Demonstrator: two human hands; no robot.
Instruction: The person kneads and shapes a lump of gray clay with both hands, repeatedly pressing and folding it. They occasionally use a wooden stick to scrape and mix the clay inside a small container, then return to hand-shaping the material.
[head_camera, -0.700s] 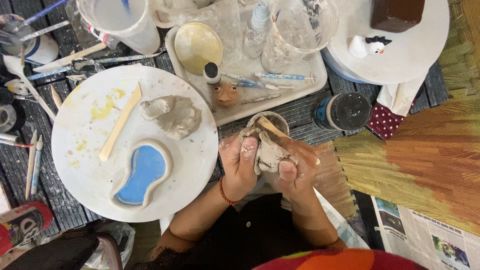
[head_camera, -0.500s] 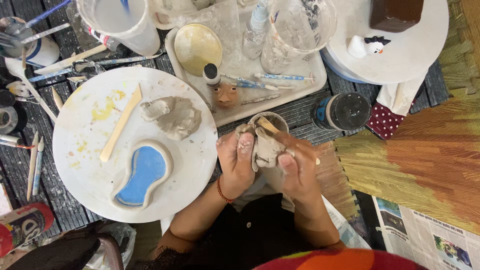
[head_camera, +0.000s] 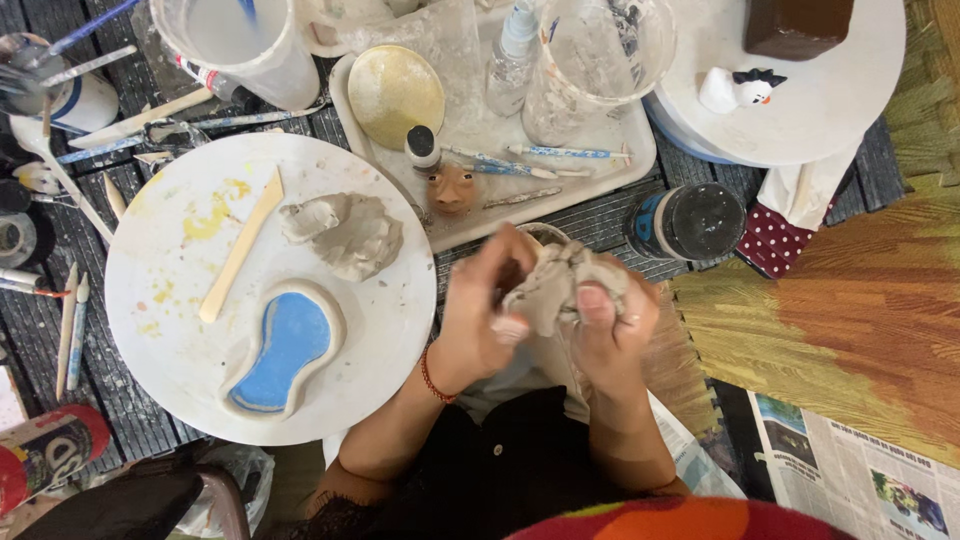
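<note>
Both hands meet over the person's lap, just right of the round white board (head_camera: 190, 330): the left hand (head_camera: 480, 310) and the right hand (head_camera: 610, 330) are pressed in around a grey lump of clay (head_camera: 555, 290), fingers curled into it from either side, so the clay sits squeezed between them just off the board's right edge. On the board lie a second grey clay mass (head_camera: 345, 232) near its upper right, a flat wooden modelling stick (head_camera: 240, 245) left of that, and a bean-shaped clay dish (head_camera: 285, 350) with a blue inside towards its lower edge. Above and right of the board a white rectangular tray (head_camera: 630, 140) holds a shallow yellowish bowl (head_camera: 395, 92), a small spray bottle (head_camera: 512, 45), a clear plastic tub (head_camera: 595, 60) smeared with grey, and several thin tools (head_camera: 555, 153); a small clay face (head_camera: 452, 188) rests at its front rim. Above the board stands a white cup (head_camera: 240, 45). Further right of the tray, a dark-lidded jar (head_camera: 690, 220) stands on the slatted mat.
</note>
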